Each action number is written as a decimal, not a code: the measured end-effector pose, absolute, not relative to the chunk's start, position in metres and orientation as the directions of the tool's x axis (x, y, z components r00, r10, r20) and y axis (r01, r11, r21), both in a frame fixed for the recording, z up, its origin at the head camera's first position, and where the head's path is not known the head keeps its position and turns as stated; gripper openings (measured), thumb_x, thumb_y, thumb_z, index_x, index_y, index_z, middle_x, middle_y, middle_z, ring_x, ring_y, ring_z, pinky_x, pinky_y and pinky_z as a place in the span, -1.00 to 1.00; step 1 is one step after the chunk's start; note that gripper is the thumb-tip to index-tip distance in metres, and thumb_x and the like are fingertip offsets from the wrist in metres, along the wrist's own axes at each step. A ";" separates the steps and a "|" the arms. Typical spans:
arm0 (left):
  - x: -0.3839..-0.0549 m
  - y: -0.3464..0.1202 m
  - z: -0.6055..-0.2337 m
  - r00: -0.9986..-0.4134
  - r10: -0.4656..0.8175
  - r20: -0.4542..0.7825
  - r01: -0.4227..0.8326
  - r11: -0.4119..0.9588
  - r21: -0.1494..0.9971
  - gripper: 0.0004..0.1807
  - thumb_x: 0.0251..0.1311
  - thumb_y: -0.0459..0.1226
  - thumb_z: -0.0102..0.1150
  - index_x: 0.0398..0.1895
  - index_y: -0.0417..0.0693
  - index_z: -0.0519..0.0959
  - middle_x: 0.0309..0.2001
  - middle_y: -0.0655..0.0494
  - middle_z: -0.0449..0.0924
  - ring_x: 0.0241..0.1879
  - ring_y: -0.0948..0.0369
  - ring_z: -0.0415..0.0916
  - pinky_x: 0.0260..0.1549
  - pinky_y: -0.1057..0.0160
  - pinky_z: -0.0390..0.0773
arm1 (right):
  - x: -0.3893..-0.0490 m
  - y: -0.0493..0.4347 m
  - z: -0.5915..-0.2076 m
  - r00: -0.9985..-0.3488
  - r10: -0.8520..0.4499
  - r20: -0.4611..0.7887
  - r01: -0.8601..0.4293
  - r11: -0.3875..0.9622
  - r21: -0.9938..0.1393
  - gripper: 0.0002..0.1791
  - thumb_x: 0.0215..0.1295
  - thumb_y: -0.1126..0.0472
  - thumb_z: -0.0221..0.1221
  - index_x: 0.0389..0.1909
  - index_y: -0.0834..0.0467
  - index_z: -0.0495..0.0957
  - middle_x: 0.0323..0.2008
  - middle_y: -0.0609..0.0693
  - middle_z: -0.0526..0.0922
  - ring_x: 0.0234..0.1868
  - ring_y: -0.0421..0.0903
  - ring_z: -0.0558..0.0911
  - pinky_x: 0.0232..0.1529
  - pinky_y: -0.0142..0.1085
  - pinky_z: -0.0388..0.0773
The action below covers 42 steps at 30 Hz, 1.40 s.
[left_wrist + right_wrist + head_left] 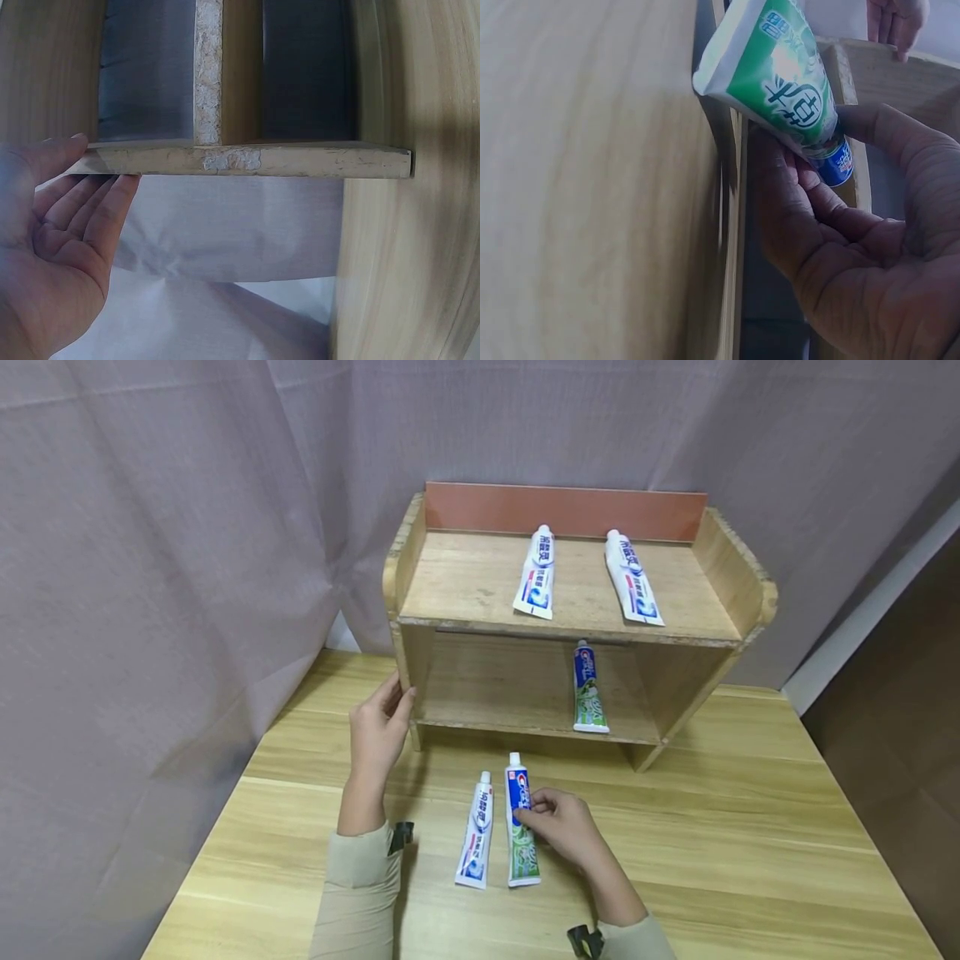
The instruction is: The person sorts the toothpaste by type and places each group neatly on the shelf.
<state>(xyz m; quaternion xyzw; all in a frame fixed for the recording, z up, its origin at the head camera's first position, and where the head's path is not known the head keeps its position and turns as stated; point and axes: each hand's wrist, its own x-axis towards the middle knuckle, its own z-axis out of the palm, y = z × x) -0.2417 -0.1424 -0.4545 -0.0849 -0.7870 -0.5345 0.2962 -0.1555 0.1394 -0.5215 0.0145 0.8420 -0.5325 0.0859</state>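
My right hand (566,828) pinches a blue and green toothpaste tube (523,858) between thumb and fingers, its white cap towards the shelf. The right wrist view shows this tube's green end (784,82) close up, tilted. Just left of it, a white toothpaste tube (476,835) lies on the table. My left hand (377,731) grips the left side panel of a small wooden shelf (465,602); in the left wrist view the thumb is on one face of the panel (300,160) and the fingers on the other.
Two white toothpaste tubes, one left (537,577) and one right (632,581), lie on the top board. Another blue and green tube (589,689) lies on the lower board, right of its middle. A grey curtain (225,527) hangs behind the wooden table (750,827).
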 end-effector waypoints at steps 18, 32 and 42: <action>-0.243 -0.143 -0.454 -0.808 -0.175 0.562 0.449 0.435 0.781 -0.62 0.38 -0.31 0.24 0.22 -0.21 0.58 0.04 -0.21 0.66 -0.02 0.01 0.69 -0.09 0.34 0.72 | -0.157 0.139 -0.521 -0.986 -0.097 -0.134 0.082 0.414 -0.907 -0.69 0.15 0.18 0.44 -0.22 0.31 0.65 -0.44 0.05 0.65 -0.47 -0.10 0.60 -0.56 -0.28 0.70; -0.245 -0.142 -0.454 -0.807 -0.175 0.564 0.454 0.427 0.782 -0.62 0.36 -0.33 0.25 0.21 -0.22 0.59 0.03 -0.20 0.67 -0.02 0.06 0.70 -0.10 0.38 0.71 | -0.156 0.140 -0.517 -0.990 -0.069 -0.125 0.089 0.391 -0.916 -0.74 0.12 0.19 0.46 -0.26 0.26 0.67 -0.44 0.03 0.67 -0.44 -0.07 0.62 -0.52 -0.20 0.72; -0.243 -0.143 -0.455 -0.811 -0.185 0.555 0.441 0.431 0.787 -0.61 0.36 -0.33 0.26 0.21 -0.22 0.58 0.03 -0.19 0.67 -0.02 0.05 0.70 -0.10 0.38 0.71 | -0.155 0.140 -0.515 -0.989 -0.065 -0.133 0.099 0.382 -0.919 -0.71 0.12 0.18 0.47 -0.23 0.28 0.67 -0.42 0.03 0.68 -0.41 -0.10 0.63 -0.44 -0.25 0.72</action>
